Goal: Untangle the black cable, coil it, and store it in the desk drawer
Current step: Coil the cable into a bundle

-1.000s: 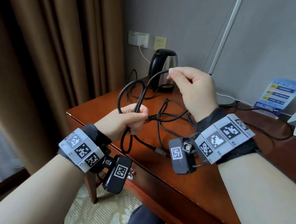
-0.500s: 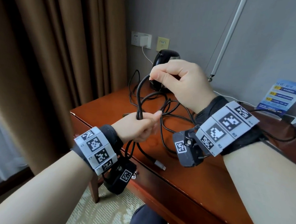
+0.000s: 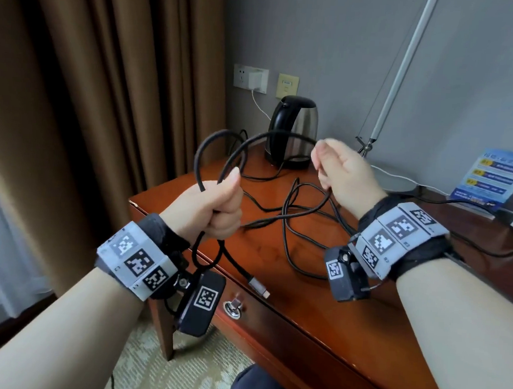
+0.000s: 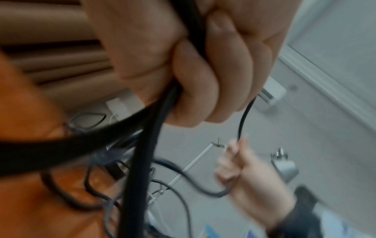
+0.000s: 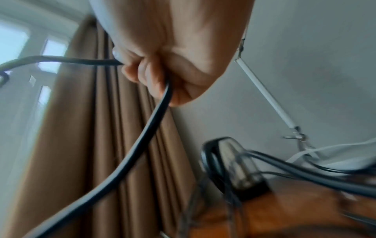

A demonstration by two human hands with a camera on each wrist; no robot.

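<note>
Gripped the black cable (image 4: 142,161) in a tight fist with the left hand (image 3: 208,209), low and left of the middle of the head view, thumb on top. Kept a few loops bunched in that fist, some sticking up above it, some hanging down below it. Could not tell from the blurry wrist views how many loops.

Pinched the same cable with the right hand (image 3: 344,182), right of the middle, fingers curled round it. Held one bow of cable up in the air between the two hands, in front of the kettle (image 3: 296,130) at the back.

Left the rest of the cable in a loose, messy heap on the desk (image 3: 317,305), in the middle of the view, under and between the hands. Let the metal plug (image 3: 259,288) hang just past the front edge of the desk, right above the shut drawer (image 3: 270,332).

Looked light, thin and bendy, with a woven, not very slippery skin. Seemed a bit springy too, so likely to pop open out of a loose grip. Best to hold all the loops together in one fist at the crossing spot, and to feed in more cable with the other hand a little way along. Better not to tug on the plug end or pull hard on a tangle. Probably about partway through the coiling, with much cable not yet gathered and the drawer not yet opened.
</note>
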